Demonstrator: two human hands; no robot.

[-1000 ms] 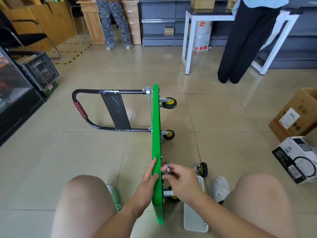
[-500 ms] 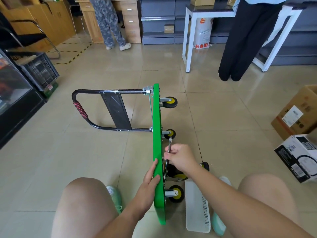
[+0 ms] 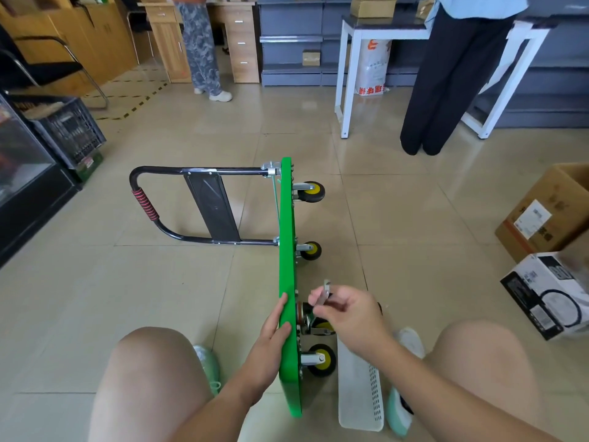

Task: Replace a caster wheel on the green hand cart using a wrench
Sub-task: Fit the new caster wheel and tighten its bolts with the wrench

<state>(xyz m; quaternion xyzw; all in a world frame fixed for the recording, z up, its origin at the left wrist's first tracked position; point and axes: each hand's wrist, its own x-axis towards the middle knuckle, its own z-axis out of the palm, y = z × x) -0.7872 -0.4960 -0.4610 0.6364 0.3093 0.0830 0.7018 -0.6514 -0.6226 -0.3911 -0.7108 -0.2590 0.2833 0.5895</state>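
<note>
Left hand (image 3: pixel 271 333) is bracing the green hand cart (image 3: pixel 287 237), fingers lying straight against the deck, thumb on its top edge. Right hand (image 3: pixel 347 317) is pinching a small wrench (image 3: pixel 325 290), head up, just beside the deck's underside. The cart is standing on its side on the tile floor between the knees, wheels pointing right. The near caster wheel (image 3: pixel 320 360) is sitting next to a white perforated tray (image 3: pixel 360 393). Folded handle (image 3: pixel 143 199) is lying left, further out.

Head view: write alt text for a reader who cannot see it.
A person's left hand rests on a green cart standing on its side on the floor; the right hand pinches a small wrench near a caster.
</note>
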